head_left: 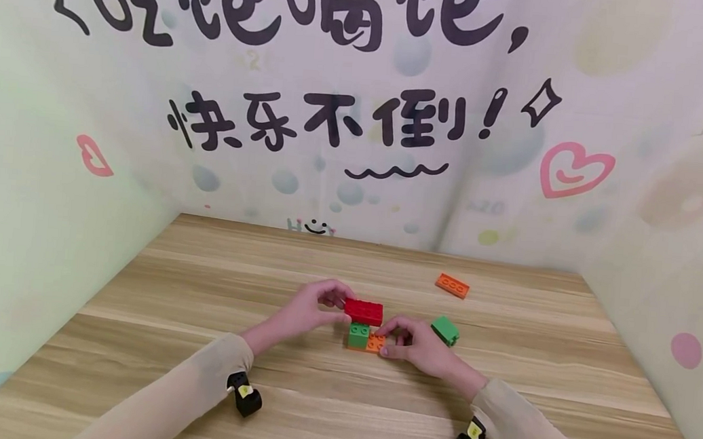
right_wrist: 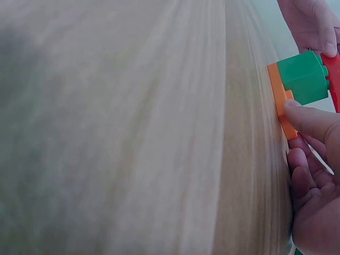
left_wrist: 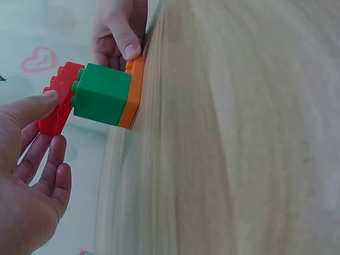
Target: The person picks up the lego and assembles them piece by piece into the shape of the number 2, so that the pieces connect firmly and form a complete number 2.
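My left hand (head_left: 311, 306) pinches a red toy brick (head_left: 365, 311) by its left end, thumb on one side and fingers on the other. Directly under it stands a green brick (left_wrist: 101, 94), mounted on one end of an orange base plate (head_left: 375, 344) that lies on the table. The green studs still show below the red brick in the left wrist view; whether the two touch is hard to tell. My right hand (head_left: 425, 347) grips the free end of the orange plate between thumb (right_wrist: 305, 118) and fingers.
A second green brick (head_left: 444, 330) lies on its side just behind the right hand. Farther back on the wooden table (head_left: 251, 260) is another orange plate (head_left: 452, 286), hollow side up. A printed wall cloth (head_left: 304, 196) rises at the table's far edge.
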Tool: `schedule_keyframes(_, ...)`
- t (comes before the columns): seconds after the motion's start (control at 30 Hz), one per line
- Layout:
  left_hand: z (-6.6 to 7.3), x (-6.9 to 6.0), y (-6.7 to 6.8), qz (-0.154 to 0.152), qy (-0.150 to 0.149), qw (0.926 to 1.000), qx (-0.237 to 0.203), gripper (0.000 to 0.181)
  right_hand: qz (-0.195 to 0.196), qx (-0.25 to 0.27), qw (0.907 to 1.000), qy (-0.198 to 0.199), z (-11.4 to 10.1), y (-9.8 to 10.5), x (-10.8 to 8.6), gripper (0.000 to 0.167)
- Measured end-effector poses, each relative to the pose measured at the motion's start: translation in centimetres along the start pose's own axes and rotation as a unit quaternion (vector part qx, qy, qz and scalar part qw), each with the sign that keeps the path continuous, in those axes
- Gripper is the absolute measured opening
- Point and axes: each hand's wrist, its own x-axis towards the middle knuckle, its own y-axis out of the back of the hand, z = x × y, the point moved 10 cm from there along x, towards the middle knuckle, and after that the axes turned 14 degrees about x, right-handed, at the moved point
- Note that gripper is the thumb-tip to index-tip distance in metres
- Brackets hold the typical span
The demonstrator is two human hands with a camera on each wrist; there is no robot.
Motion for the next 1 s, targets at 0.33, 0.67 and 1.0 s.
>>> schedule_keyframes(0.33, 0.4, -0.3, -0.7, 0.0, -0.012, 0.9999, 0.012, 0.034, 0.004, 0.003, 1.0, -0.007, 0.1, 0.0, -0.1, 0.023)
schedule_keyframes(0.67, 0.7, -0.4, -1.2, -0.005, -0.024, 0.9997, 0.007, 0.033, 0.007, 0.021, 0.9998, 0.001, 0.0, 0.0, -0.1, 0.023)
schedule_keyframes(1.0, 1.0, -0.5, -1.6, -0.012, -0.027, 0.9995, 0.005, 0.033, 0.01, 0.012, 0.9999, 0.001, 0.3, 0.1, 0.0, 0.021)
